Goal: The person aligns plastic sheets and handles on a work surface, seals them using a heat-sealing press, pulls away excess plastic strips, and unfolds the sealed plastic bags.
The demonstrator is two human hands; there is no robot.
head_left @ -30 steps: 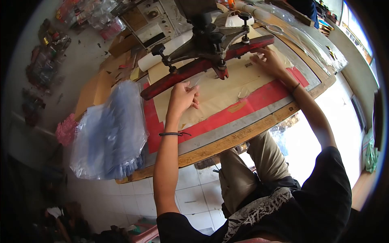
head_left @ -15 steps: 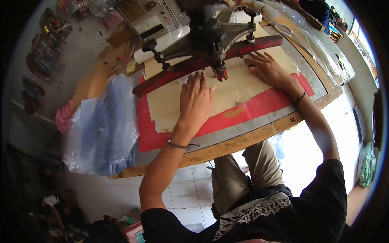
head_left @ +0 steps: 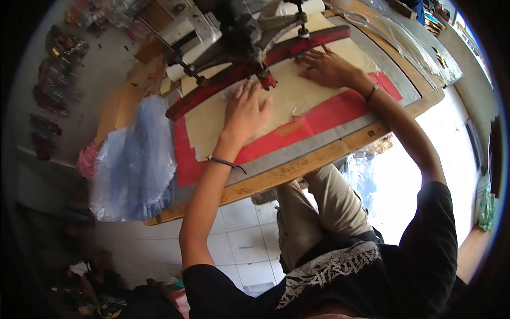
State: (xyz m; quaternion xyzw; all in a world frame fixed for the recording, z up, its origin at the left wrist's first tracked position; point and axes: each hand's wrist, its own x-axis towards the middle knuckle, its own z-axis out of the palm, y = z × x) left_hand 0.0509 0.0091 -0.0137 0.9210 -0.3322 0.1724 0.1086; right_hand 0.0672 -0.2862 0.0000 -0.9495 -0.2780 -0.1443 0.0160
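Since the earliest frame, the left hand [head_left: 245, 109] has been uncurled from a pinch and is now laid out over the cream sheet [head_left: 287, 95], its fingers extended and its thumb held apart. Nothing is seen to be gripped by it; a small translucent piece [head_left: 227, 94] is shown beside its fingertips, and whether the two are touching cannot be told. By the right hand [head_left: 332, 69], too, nothing is grasped: its fingers are spread on the sheet, close under the right part of the red bar [head_left: 234, 74].

The cream sheet is placed in the middle of the tabletop [head_left: 297, 166], toward its near edge, and is crossed above by the bar. It is pale, faintly creased and matt, with an uneven outline that is notched at the near left corner. Along its near and side edges it is bordered by a red sheet [head_left: 329, 117], on which a worn brown patch [head_left: 289, 128] is seen. At the tabletop's left edge, clear bluish plastic bags [head_left: 135, 165] are heaped, partly draped over the side.
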